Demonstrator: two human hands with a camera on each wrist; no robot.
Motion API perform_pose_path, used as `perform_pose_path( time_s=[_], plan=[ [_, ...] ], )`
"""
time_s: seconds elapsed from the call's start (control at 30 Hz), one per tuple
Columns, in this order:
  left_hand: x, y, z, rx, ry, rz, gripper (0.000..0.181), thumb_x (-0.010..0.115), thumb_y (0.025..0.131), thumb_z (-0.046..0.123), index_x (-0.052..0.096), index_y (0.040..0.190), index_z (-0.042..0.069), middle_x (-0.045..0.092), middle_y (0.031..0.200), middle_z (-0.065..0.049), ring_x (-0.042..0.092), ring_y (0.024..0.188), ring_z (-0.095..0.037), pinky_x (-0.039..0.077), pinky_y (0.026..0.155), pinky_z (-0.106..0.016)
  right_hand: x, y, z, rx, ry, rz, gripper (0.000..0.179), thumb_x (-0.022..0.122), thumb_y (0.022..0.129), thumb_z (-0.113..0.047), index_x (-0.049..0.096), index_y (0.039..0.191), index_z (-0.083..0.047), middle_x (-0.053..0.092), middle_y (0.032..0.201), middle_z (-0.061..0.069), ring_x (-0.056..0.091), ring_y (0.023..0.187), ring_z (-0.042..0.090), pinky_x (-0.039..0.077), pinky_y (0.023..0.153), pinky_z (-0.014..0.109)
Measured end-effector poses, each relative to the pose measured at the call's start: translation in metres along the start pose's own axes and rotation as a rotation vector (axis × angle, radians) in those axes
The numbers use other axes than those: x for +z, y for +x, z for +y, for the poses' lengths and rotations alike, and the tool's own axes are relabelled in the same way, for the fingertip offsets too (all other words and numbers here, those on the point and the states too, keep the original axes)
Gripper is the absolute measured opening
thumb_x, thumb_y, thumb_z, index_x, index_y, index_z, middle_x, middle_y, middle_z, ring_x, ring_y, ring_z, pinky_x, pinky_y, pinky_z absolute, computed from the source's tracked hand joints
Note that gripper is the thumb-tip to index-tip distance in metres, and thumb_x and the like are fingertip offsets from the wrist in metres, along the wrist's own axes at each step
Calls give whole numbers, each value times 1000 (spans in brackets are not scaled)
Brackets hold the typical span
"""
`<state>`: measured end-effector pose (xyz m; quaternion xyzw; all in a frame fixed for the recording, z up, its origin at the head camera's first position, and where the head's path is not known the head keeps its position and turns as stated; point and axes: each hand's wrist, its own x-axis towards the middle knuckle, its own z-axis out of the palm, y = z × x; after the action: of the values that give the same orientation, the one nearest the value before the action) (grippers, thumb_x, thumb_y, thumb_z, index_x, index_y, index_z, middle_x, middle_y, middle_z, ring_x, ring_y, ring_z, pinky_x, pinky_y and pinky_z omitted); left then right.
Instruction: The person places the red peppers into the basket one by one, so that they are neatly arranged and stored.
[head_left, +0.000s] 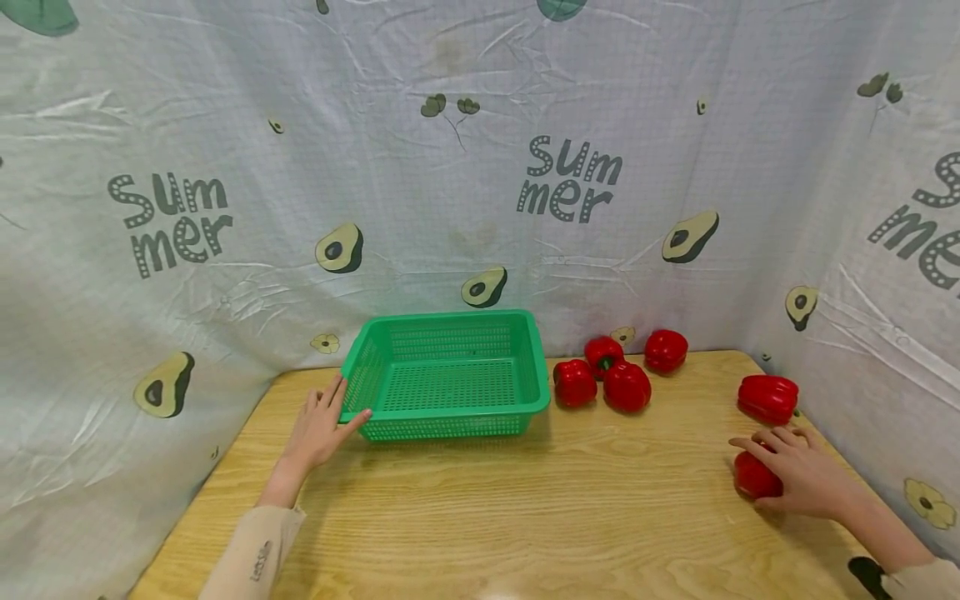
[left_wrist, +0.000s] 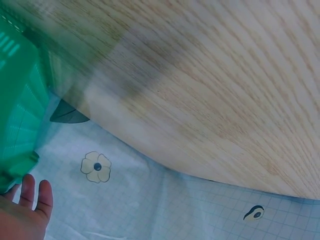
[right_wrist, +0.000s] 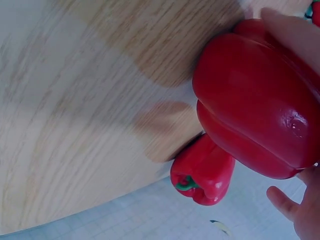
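A green plastic basket [head_left: 457,423] with a slotted floor stands at the back of the table, nothing inside it. At its front left corner, my left hand [head_left: 318,429] touches the rim with thumb and fingers spread straight; in the left wrist view, its fingers [left_wrist: 44,197] appear beside the green wall. Over at the right edge, my right hand [head_left: 806,473] grips a red bell pepper [head_left: 756,473], palm over it and fingers bent round its sides. The right wrist view shows this bell pepper [right_wrist: 255,100] large, between thumb and fingers. Another red pepper [head_left: 768,398] lies just behind that hand.
Right of the basket lie several more red peppers, including one near its wall [head_left: 575,383], a front one [head_left: 627,387] and one farther back [head_left: 665,351]. A printed cloth [head_left: 420,183] hangs behind and along both sides of the wooden table [head_left: 570,508].
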<state>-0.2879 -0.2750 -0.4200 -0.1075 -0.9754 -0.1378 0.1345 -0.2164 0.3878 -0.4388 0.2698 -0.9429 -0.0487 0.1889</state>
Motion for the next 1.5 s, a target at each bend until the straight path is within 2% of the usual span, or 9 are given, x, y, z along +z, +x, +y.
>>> perform_pose_path(
  time_s=[0.1,0.37,0.67,0.77,0.9,1.0,1.03,1.13,1.5],
  plan=[
    [0,0,0,-2,-7,3,80,43,88,53,21,140,-4,21,145,-21,32,97,-30,31,79,-44,-1,1,0,-11,-18,-5,75,84,41,-39,58,107,-15,58,90,2,49,90,29,31,76,52],
    [0,-1,1,0,-4,9,80,43,88,52,22,140,-4,22,145,-21,31,92,-27,29,73,-37,2,4,0,-114,-48,92,71,86,34,-33,61,97,-14,57,87,3,50,87,28,32,73,50],
    [-1,0,3,-8,-20,-3,80,43,88,52,20,140,-4,20,146,-21,32,97,-29,30,77,-42,2,8,-6,-103,-53,95,74,88,33,-30,58,98,-12,54,89,5,47,88,28,33,73,53],
    [-1,0,3,-11,-21,-3,80,43,88,53,20,140,-4,20,146,-21,31,96,-29,30,75,-40,3,11,-7,-101,-75,100,74,89,37,-34,57,99,-12,54,90,6,46,86,27,34,71,52],
    [0,0,2,-8,-21,3,80,43,88,52,21,140,-4,21,146,-21,32,93,-28,29,72,-36,3,13,-9,-93,-81,101,71,81,49,-53,57,100,-10,57,88,6,45,84,26,34,68,50],
    [0,-1,1,-5,-20,7,80,43,88,52,21,140,-3,21,146,-21,31,92,-27,28,72,-35,4,13,-12,-71,-70,96,70,82,49,-50,58,100,-9,59,88,6,45,84,26,33,68,52],
    [1,0,1,-4,-20,8,80,44,88,52,21,140,-3,21,146,-21,31,92,-27,28,71,-34,3,13,-13,-65,-67,93,71,86,43,-40,58,101,-9,59,88,6,45,84,27,33,69,53],
    [2,0,0,-4,-19,11,79,44,88,52,21,140,-4,22,145,-21,31,90,-27,27,70,-33,3,14,-15,-52,-62,97,73,86,39,-31,57,103,-12,59,89,6,47,85,27,33,70,54],
    [3,0,0,5,-17,23,79,43,88,51,22,140,-4,22,145,-22,32,92,-28,30,74,-38,6,16,-19,-69,-82,117,84,85,39,-29,51,114,-14,54,95,10,49,87,30,33,69,50]
  ],
)
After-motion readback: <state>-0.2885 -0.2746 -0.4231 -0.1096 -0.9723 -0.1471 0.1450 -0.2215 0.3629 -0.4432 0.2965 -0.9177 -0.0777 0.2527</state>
